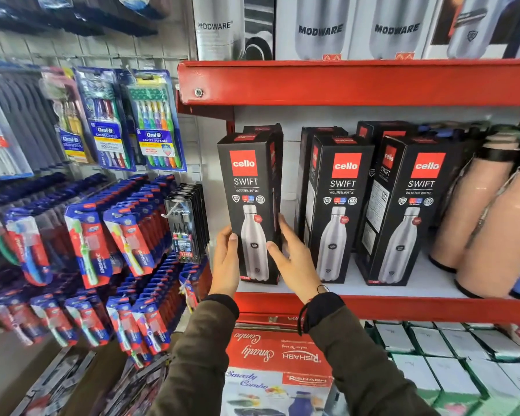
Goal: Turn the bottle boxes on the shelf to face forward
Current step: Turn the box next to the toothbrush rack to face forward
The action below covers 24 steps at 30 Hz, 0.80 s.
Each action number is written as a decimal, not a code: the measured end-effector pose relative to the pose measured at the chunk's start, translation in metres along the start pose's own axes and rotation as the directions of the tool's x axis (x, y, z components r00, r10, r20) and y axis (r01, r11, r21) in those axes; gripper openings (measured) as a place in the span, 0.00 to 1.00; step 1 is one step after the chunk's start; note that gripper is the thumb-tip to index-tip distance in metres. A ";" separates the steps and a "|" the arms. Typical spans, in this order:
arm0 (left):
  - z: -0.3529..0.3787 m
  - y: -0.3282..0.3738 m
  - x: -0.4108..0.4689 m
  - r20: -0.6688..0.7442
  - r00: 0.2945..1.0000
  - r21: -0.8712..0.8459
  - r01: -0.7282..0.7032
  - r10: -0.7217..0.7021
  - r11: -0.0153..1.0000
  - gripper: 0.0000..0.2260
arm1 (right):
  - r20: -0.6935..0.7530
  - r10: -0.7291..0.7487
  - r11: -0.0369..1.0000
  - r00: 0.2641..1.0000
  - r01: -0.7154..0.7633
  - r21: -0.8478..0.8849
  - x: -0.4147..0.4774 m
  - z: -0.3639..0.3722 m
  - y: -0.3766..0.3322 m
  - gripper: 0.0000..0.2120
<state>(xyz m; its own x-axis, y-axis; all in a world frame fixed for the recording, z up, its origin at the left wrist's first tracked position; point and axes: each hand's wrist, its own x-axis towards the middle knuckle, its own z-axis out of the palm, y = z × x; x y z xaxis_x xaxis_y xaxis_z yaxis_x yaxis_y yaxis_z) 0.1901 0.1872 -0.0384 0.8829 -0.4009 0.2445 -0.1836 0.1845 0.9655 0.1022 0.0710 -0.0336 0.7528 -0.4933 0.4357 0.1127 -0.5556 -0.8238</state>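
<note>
Three tall black cello SWIFT bottle boxes stand at the front of the red shelf (373,307). The left box (248,187) shows its front face and stands upright. My left hand (226,262) presses on its lower left edge, thumb on the front. My right hand (294,259) holds its lower right side, thumb on the front face. The middle box (341,199) and the right box (415,205) also show their fronts, turned slightly so a side panel shows. More black boxes stand behind them.
Pink bottles (475,211) lean at the shelf's right end. Toothbrush packs (150,121) hang on a grid panel to the left. Modware boxes (321,28) fill the shelf above. A red Rishabh box (276,355) and white-green boxes (451,355) lie below.
</note>
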 end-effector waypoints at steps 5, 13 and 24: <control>0.003 0.000 -0.005 0.019 0.998 0.030 -0.054 0.053 0.998 0.14 | -0.030 0.005 1.000 1.000 -0.004 0.009 -0.002 0.001 0.005 0.29; 0.004 -0.004 -0.006 0.043 0.998 0.029 -0.054 0.052 0.998 0.14 | -0.094 0.050 0.997 0.994 -0.045 0.059 -0.010 0.004 0.009 0.26; -0.002 -0.001 -0.026 0.054 0.998 -0.026 -0.007 0.009 1.000 0.17 | -0.095 0.091 0.988 0.991 -0.078 0.135 -0.031 -0.003 0.006 0.22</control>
<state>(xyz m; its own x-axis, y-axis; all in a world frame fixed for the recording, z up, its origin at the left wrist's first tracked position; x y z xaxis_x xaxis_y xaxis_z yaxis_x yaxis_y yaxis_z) 0.1682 0.1991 -0.0455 0.8565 -0.4474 0.2574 -0.1789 0.2104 0.9611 0.0780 0.0807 -0.0510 0.6949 -0.6034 0.3911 0.1400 -0.4199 -0.8967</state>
